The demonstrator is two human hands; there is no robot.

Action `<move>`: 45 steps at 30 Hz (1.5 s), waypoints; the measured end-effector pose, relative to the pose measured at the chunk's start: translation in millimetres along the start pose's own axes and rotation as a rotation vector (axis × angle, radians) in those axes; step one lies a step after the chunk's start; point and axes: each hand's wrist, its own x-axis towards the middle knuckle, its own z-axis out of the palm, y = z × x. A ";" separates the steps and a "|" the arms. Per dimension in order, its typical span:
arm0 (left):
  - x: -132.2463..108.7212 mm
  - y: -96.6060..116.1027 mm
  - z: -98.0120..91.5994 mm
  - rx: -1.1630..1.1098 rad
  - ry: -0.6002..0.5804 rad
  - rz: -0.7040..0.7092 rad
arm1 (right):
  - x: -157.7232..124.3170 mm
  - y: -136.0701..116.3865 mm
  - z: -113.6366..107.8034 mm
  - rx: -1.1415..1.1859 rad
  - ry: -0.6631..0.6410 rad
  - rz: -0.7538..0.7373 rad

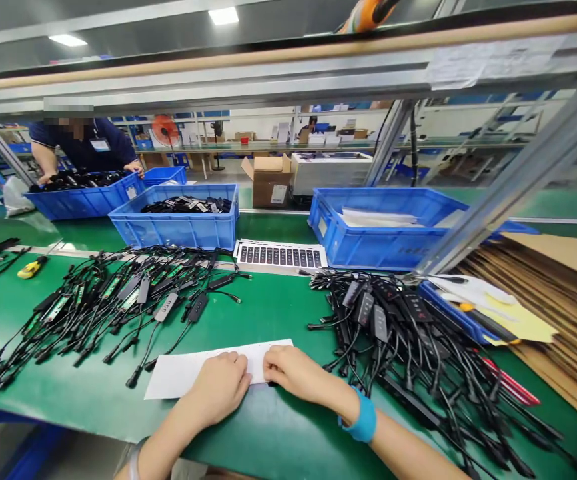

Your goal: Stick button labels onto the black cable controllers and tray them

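A white paper strip [181, 373] lies slantwise on the green tabletop [263, 303] near the front edge. My left hand [223, 385] rests on it with curled fingers, closed on the paper near its middle. At its right end my right hand [288, 371], with a blue band on the wrist, has its fingers pinched at the paper; a small dark bit shows beneath them. To the left lies a spread of black cabled controllers [166, 307], some showing green circuit boards. Another heap of cabled controllers [378, 323] is on the right.
A sheet of black labels [281, 255] lies between a blue bin [183, 230] of dark parts and a blue bin [368, 247] holding white sheets. Stacked cardboard [563, 320] is at right, a yellow tool [32, 267] at left. Across the table, a person [86, 143] handles another bin.
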 end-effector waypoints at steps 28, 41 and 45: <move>5.1 -0.7 -4.2 0.000 -0.067 -0.017 | -12.4 37.3 -36.8 -0.058 -0.159 -0.110; 54.2 24.9 3.3 0.046 -0.024 0.181 | -16.5 23.3 -33.7 -0.181 -0.105 0.018; 53.8 27.2 2.9 0.099 -0.031 0.144 | -10.7 29.8 -30.0 -0.150 -0.076 0.047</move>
